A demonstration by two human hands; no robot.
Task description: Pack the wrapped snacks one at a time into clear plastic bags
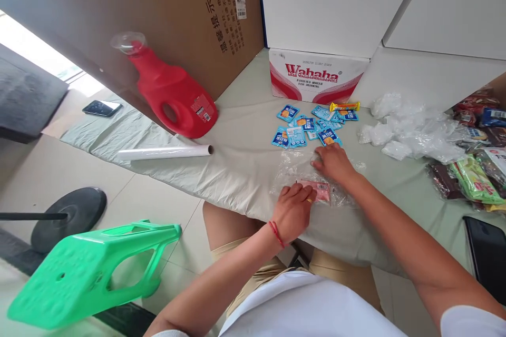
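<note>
Film (290, 164), clear and crinkly, surrounds a pink packet (323, 194) on my feed; left hand (293, 209) lies over the packet, right hand (335, 163) curls at the film, can't tell if either's gripping.

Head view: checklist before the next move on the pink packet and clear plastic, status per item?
1. Left hand on the pink packet: ok, fingers rest over it.
2. Clear plastic smooth: not ok, wrinkled.
3. Right hand gripping the plastic: cannot tell, fingertips partly hidden.
4. Right hand clear of the blue sachets: cannot tell, very close to the nearest one.
5. White roll away from both hands: ok, off to the left.
</note>
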